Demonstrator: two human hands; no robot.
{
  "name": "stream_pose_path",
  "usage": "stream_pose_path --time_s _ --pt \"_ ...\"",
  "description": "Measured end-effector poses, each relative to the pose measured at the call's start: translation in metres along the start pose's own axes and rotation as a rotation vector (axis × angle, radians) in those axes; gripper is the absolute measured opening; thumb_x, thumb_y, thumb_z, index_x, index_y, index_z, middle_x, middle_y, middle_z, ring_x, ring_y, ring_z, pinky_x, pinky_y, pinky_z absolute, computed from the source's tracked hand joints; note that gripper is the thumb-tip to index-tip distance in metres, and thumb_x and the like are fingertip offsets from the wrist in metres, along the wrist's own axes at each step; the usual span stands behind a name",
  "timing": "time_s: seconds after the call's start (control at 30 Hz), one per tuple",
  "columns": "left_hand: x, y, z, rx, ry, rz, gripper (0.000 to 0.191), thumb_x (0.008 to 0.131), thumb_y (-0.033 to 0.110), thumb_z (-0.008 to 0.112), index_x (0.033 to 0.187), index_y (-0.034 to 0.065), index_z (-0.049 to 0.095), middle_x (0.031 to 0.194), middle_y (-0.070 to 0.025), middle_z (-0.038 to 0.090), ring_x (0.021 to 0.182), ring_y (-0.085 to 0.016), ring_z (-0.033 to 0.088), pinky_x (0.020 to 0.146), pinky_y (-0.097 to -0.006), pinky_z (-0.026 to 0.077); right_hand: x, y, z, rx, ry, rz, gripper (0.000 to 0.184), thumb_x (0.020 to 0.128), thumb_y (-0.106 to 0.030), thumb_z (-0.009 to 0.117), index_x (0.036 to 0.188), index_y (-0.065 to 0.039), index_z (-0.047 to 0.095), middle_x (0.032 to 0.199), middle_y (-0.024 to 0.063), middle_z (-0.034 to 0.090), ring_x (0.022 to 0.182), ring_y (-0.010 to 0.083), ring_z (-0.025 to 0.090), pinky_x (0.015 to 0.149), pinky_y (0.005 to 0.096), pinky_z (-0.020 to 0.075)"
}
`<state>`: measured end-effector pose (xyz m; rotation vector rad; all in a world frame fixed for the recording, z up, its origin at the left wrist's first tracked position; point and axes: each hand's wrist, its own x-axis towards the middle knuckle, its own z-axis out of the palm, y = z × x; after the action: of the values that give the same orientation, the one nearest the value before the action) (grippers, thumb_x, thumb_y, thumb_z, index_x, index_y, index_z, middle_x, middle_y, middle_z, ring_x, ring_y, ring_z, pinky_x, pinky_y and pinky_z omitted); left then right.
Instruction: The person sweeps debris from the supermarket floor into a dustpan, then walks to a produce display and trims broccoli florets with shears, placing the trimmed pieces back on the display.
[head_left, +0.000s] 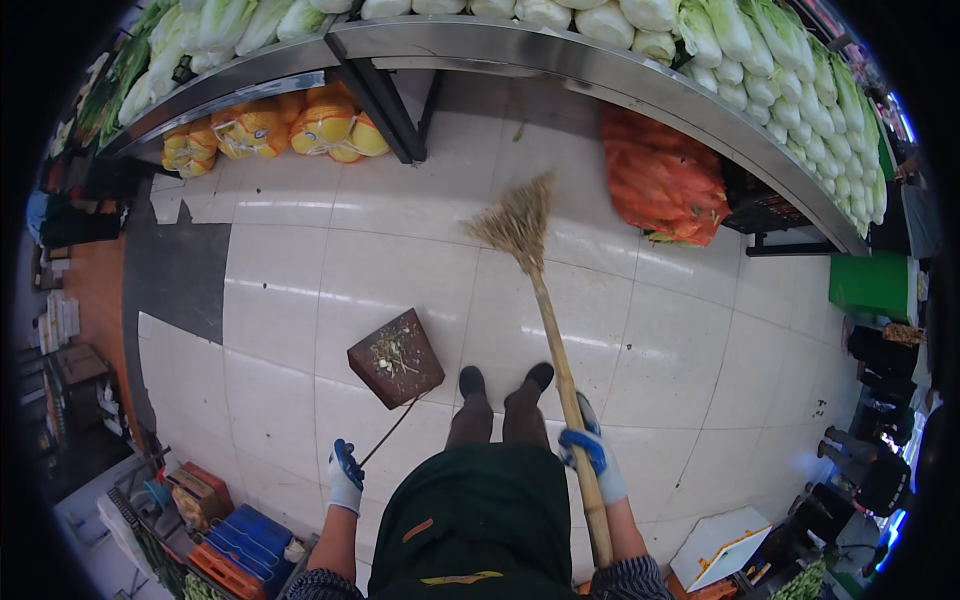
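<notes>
In my left hand, gloved in white and blue, is the thin handle of a dustpan. The dark brown dustpan is over the tiles ahead of me on the left, with plant scraps gathered in it. Gloved the same way, my right hand grips the pale wooden handle of a straw broom. Its bristle head points away from me, toward the gap under the vegetable stand; whether it touches the floor I cannot tell.
A metal-edged stand heaped with cabbages curves across the far side. Beneath it are an orange mesh sack, bagged yellow fruit and a black leg. Blue crates stand at lower left, a white box at lower right.
</notes>
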<state>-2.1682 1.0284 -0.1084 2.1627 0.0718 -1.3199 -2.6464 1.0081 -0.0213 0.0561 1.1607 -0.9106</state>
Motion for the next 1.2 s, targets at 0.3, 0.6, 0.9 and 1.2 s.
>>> stream_pose_path --time_s 0.3,0.6,0.9,1.2 --pt "0.005 0.039 0.091 -0.015 0.008 0.079 0.041 0.091 0.047 0.056 0.098 0.0071 0.053 0.048 0.0063 0.027 0.034 -0.007 0.027 0.035 -0.0232 0.025 0.326 -0.155 0.068 0.016 -0.254 -0.205 0.030 0.087 -0.022 0.061 0.115 -0.012 0.053 0.074 0.0008 0.056 0.050 0.0107 0.054 0.045 0.0231 0.0445" --pt "-0.003 0.073 0.153 0.245 -0.091 0.224 0.035 0.091 0.046 0.056 0.090 0.0106 0.055 0.051 0.0069 0.029 0.037 -0.005 0.028 0.036 -0.0221 0.023 0.043 -0.018 -0.115 0.559 -0.144 -0.019 0.069 0.089 -0.006 0.050 0.147 -0.034 0.024 0.069 0.0043 0.043 0.047 0.0139 0.045 0.045 0.0283 0.0390" --pt "0.006 0.119 0.198 0.551 -0.262 0.157 0.033 0.092 0.043 0.053 0.091 0.0104 0.060 0.045 0.0063 0.031 0.032 -0.008 0.030 0.031 -0.0248 0.023 -0.032 -0.012 -0.032 0.288 0.142 -0.071 0.078 0.082 -0.002 0.063 0.148 -0.018 0.025 0.077 0.0090 0.059 0.052 0.0140 0.058 0.043 0.0238 0.0478" --pt "-0.058 0.142 0.261 0.814 -0.391 0.196 0.034 0.093 0.042 0.053 0.089 0.0088 0.059 0.046 0.0062 0.029 0.034 -0.006 0.027 0.033 -0.0233 0.020 -0.063 0.043 -0.123 0.583 0.334 -0.051 0.081 0.078 -0.006 0.067 0.147 -0.022 0.027 0.075 0.0078 0.057 0.052 0.0144 0.056 0.042 0.0254 0.0471"
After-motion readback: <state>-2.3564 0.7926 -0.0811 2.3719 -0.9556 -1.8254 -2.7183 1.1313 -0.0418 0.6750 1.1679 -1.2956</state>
